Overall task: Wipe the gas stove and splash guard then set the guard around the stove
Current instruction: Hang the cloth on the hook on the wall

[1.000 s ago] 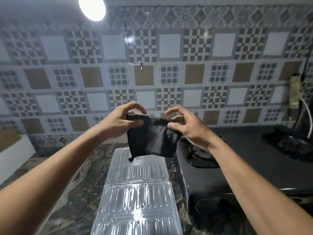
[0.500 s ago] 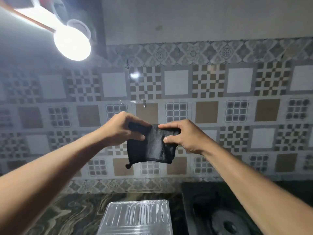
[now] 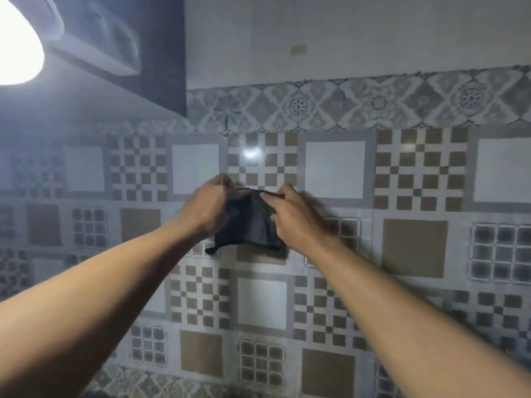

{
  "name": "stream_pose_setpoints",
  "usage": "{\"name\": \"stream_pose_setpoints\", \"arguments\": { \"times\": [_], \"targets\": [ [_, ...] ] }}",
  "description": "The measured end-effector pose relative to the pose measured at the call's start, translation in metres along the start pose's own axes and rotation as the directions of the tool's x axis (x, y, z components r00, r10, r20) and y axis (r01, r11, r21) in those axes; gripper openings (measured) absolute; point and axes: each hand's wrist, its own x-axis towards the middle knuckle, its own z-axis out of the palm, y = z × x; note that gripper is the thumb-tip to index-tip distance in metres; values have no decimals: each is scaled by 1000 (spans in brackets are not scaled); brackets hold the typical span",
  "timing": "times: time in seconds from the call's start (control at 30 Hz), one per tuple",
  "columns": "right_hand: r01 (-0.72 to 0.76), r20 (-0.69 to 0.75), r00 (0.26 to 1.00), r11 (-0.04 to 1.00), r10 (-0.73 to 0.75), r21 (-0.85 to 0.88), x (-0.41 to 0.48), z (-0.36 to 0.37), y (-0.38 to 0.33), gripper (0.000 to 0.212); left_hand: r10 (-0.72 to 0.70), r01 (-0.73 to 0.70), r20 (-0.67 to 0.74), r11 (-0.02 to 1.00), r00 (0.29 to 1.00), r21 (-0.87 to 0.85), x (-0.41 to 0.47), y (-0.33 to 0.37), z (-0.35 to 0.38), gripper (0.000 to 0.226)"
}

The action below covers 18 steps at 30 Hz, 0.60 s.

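A small black cloth [image 3: 251,225] hangs in front of the tiled wall at mid-frame, held up high. My left hand [image 3: 209,208] pinches its upper left corner and my right hand [image 3: 296,219] grips its upper right edge, the two hands close together. The cloth is bunched between them and its lower edge droops free. The gas stove and the splash guard are out of view below the frame.
The patterned tiled wall [image 3: 413,248] fills the view close behind the cloth. A bright lamp [image 3: 14,44] glares at the top left under a white fixture [image 3: 97,38]. Plain wall [image 3: 344,33] lies above the tile border.
The view has tilted further up, so the stove, counter and clear guard have dropped out of frame. Both hands have lifted the cloth higher and drawn closer together, bunching it.
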Motion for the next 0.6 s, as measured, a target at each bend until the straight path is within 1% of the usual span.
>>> {"name": "stream_pose_setpoints", "arguments": {
  "times": [0.03,0.07,0.1,0.13,0.17,0.2,0.23,0.27,0.3,0.33,0.37,0.4,0.43,0.5,0.53,0.6],
  "targets": [
    [13,-24,1000,996,-15,-86,6,8,6,47,-72,72,4,995,997,-71,4,-4,11,46],
    [32,-37,999,979,-40,-201,7,15,10,54,-192,191,23,948,981,-253,6,-4,21,41],
    [55,-45,996,956,-71,-289,5,21,13,62,-310,301,62,823,949,-482,4,-4,30,34],
    [60,-54,995,947,-81,-316,1,27,15,68,-419,377,75,709,905,-596,-1,-3,37,24],
    [62,-60,995,949,-84,-308,-5,33,16,69,-473,397,82,619,877,-678,-7,-5,44,15],
    [62,-60,995,956,-83,-288,-11,38,16,68,-476,393,66,631,877,-668,-13,-5,48,12],
    [58,-47,996,961,-74,-272,-15,44,18,66,-449,386,65,676,891,-628,-21,-5,53,15],
    [41,-35,998,966,-51,-254,-18,47,19,67,-377,339,30,791,926,-509,-29,-6,58,18],
    [22,-16,1000,972,-27,-232,-20,50,21,67,-308,288,10,875,951,-390,-34,-4,58,24],
    [1,-3,1000,979,-1,-206,-23,50,20,67,-243,231,-5,929,970,-289,-39,-4,59,33],
    [-23,-9,1000,983,22,-182,-24,50,19,64,-202,194,-12,955,979,-224,-42,-3,59,38],
    [-48,-13,999,985,46,-163,-25,48,18,59,-190,187,2,963,982,-193,-42,0,57,42],
    [-63,-14,998,986,62,-153,-25,46,15,56,-199,204,45,963,979,-177,-42,2,53,44],
    [-89,18,996,988,92,-125,-25,42,12,56,-236,261,158,951,959,-167,-42,7,43,46],
    [-108,53,992,989,113,-100,-26,39,9,58,-249,281,193,946,949,-164,-43,10,37,43],
    [-137,116,983,990,142,-45,-32,30,3,60,-245,278,218,951,945,-138,-46,15,22,33]
  ]
}}
